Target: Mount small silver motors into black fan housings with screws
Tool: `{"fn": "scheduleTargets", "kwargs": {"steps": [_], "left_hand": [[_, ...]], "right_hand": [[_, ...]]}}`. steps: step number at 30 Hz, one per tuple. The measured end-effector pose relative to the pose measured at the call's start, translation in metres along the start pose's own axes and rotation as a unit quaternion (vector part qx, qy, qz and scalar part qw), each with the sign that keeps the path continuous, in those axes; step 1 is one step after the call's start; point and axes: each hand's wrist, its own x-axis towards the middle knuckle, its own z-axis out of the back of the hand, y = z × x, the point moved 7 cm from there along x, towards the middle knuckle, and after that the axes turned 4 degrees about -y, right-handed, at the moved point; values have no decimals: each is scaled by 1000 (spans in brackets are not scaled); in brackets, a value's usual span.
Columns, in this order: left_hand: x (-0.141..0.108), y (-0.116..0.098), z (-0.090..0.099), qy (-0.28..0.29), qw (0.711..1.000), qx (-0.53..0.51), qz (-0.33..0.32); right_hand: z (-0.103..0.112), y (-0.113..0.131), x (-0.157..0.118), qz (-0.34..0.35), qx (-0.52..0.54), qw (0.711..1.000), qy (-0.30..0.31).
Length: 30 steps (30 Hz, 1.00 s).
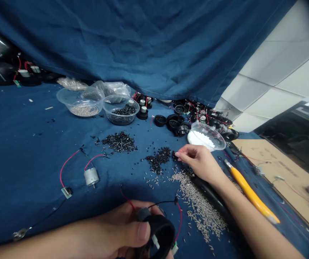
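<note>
My left hand [124, 228] is closed around a round black plastic housing [169, 230] at the bottom middle. A grey motor [143, 214] sits against the housing, with red and black wires and a white shaft piece showing in the opening. My right hand [199, 162] pinches a small black part [174, 155], too small to make out clearly, beside a heap of tiny black pieces [158, 158]. Below that hand spreads a heap of small silver screws [197, 205]. A black rod-like tool [208, 190] lies partly under the right forearm.
Black screws [120, 141] lie heaped behind. Clear bowls hold silver screws [84, 110], black screws [123, 110] and white pieces [200, 138]. A loose motor [91, 176], a yellow-handled knife [251, 192] and cardboard [286, 169] lie around. A blue cloth [122, 43] hangs behind.
</note>
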Motion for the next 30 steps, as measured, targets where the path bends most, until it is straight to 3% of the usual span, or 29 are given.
{"fn": "scheduleTargets", "kwargs": {"steps": [9,14,22,30], "left_hand": [[0,-1,-2,17,1000,-16,-6],[0,-2,-3,-1,1000,20,9],[1,-2,-4,8,1000,8,-2],[0,-1,0,7,1000,-11,-12]], "right_hand": [[-9,-20,-3,-85,117,987,64],[-10,-23,-4,-111,132,981,83],[5,-14,-2,-73,41,993,84],[-3,-5,-9,-19,-55,989,139]]}}
